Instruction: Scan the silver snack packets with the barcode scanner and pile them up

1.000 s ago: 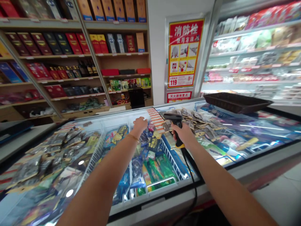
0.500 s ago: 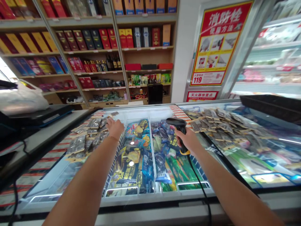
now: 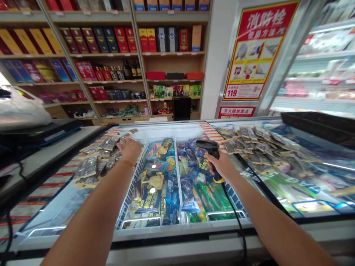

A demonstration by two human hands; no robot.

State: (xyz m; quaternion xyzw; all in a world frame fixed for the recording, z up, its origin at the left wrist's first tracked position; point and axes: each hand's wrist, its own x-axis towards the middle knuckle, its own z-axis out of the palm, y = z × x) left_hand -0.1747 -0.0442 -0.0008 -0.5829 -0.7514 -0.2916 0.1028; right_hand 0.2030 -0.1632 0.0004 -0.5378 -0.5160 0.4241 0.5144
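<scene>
My right hand (image 3: 220,166) grips a black handheld barcode scanner (image 3: 209,147) with yellow trim, its head pointing left and its cable trailing down. It hovers above the open middle of the chest freezer. My left hand (image 3: 129,150) is at the right edge of the left pile of small clear packets (image 3: 88,166) with dark contents. Its fingers are bent but apart and reach toward the packets; their tips are partly hidden. Another pile of similar packets (image 3: 260,142) lies on the right glass lid. Below my hands, bagged frozen goods (image 3: 161,177) fill white wire baskets (image 3: 177,173).
A white plastic bag (image 3: 23,109) sits on a dark flat device (image 3: 52,131) at left. Along the right back lies a long black tray (image 3: 318,127). Shelves of boxed goods (image 3: 108,40) stand behind the freezer, beside a red fire-hydrant poster (image 3: 257,51).
My left hand has shifted slightly left, nearer the left packets. My right hand keeps the barcode scanner in nearly the same place. The view has turned a little.
</scene>
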